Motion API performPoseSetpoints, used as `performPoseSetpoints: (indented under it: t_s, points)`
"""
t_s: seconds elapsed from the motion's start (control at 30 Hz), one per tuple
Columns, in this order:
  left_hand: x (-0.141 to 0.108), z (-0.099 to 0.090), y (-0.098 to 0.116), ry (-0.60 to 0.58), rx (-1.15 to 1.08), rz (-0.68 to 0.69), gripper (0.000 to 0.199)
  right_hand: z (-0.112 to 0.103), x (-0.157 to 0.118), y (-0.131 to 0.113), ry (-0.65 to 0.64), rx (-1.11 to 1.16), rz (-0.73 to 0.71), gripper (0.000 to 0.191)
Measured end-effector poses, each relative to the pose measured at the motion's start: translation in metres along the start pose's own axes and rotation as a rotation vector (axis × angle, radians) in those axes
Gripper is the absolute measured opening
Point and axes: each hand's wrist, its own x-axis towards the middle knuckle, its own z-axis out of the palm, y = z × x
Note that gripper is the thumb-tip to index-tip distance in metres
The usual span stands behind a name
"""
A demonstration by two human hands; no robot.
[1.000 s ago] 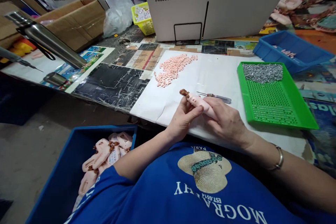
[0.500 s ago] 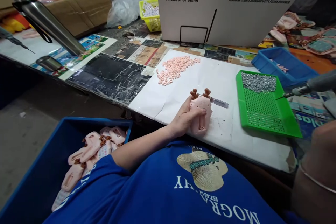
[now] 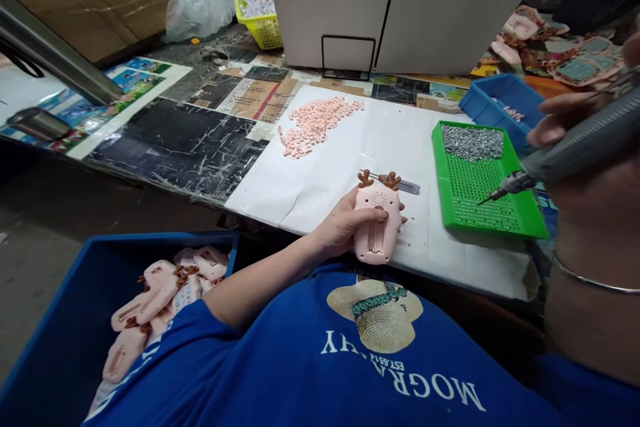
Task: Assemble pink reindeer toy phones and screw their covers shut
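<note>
Pink casing (image 3: 363, 235) clasped centre-frame in my left hand (image 3: 345, 223) could slip if my right hand (image 3: 583, 195) misaligns its gripped power driver (image 3: 587, 140).

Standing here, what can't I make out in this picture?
All in the head view:
- The pink toy's far side: turned away from the camera.
- Part of the small screwdriver's shaft: hidden behind the toy's antlers.
- The power driver's back end: cut off by the right edge.
- The steel flask's top: cut off by the left edge.
- Single silver pieces in the green tray: too small.
</note>
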Motion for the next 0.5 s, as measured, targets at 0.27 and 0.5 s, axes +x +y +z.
performPoseSetpoints:
  t_s: [0.27, 0.5]
  points:
    - [0.007, 0.009, -0.009, 0.047, 0.134, -0.1, 0.051, 0.021, 0.019, 0.012, 0.231, 0.08, -0.24, 0.039]
    - [0.007, 0.015, -0.013, 0.052, 0.174, -0.131, 0.054, 0.01, 0.03, 0.001, 0.414, 0.13, -0.24, 0.059]
